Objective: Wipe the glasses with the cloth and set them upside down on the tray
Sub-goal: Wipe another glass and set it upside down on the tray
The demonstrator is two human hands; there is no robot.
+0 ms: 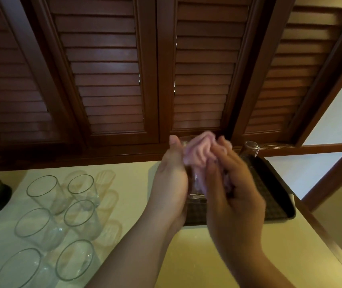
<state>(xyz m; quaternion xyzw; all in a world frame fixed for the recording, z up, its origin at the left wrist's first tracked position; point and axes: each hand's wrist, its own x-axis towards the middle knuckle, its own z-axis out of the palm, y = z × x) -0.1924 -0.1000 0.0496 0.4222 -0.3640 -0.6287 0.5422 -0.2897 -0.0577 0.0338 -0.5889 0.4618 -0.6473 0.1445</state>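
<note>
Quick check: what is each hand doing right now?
Left hand: holds the glass.
Right hand: grips the pink cloth, blurred.

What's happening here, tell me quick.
A person is wiping a glass with a pink cloth. The left hand grips the glass while the right hand works the cloth into it, above a dark tray. One glass already stands upside down at the tray's far end. Six upright glasses wait on the counter to the left.

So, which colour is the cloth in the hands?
Pale pink cloth, seen in the head view.
</note>
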